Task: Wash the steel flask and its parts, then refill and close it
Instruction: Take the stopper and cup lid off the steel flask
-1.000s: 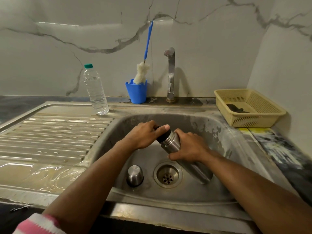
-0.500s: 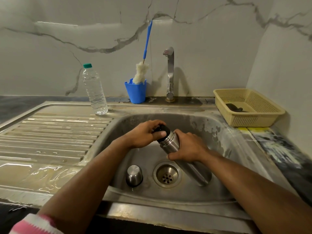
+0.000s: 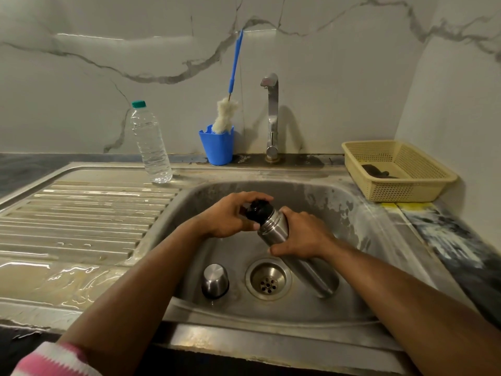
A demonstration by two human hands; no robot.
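One steel sink (image 3: pixel 352 213) at centre, tap (image 3: pixel 272 115) at twelve o'clock, water bottle (image 3: pixel 150 145) at ten, basket (image 3: pixel 406 172) at two. Inside, tilted over the drain (image 3: pixel 268 279): steel flask (image 3: pixel 306 256), base low at five o'clock, mouth high. Right hand (image 3: pixel 303 234) clamped round its upper body; left hand (image 3: pixel 230 217) closed on the black stopper (image 3: pixel 257 210). Steel cup (image 3: pixel 215 280) inverted at seven o'clock. Likely risks: wet steel slipping, flask dropping into the basin; stopper popping free and tumbling toward the drain.

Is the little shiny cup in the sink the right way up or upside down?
Upside down. The steel cup stands in the sink beside the drain with its closed flat base facing up and no opening showing.
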